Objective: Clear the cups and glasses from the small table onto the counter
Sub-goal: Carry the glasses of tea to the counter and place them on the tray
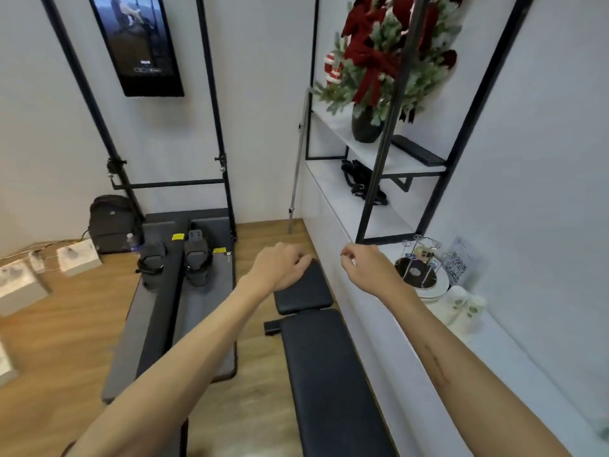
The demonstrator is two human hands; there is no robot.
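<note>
Head view: looked down over both outstretched forearms, toward a corner with a bench and a white counter.
Left hand: hung over the bench, fingers loosely curled, grasping nothing.
Right hand: hovered at the counter edge, fingers loosely curled too, apparently empty; fingertips too small to be sure.
Cups: two white ones with green leaf print, lying or stacked on the counter, just beside a plate carrying a wire stand.
Small table: not in view; no glasses visible either.
Step in hand: judged as a turn away from the counter to fetch more, or the finish; cannot tell which.
Doing it well: best to grip each cup around the wall, not the rim, and set it upright, apart from the wire stand.
Materials: bench padded, matte black; counter smooth, glossy white; floor wood-grained; cups looked like thin paper, light and easily crushed.
</note>
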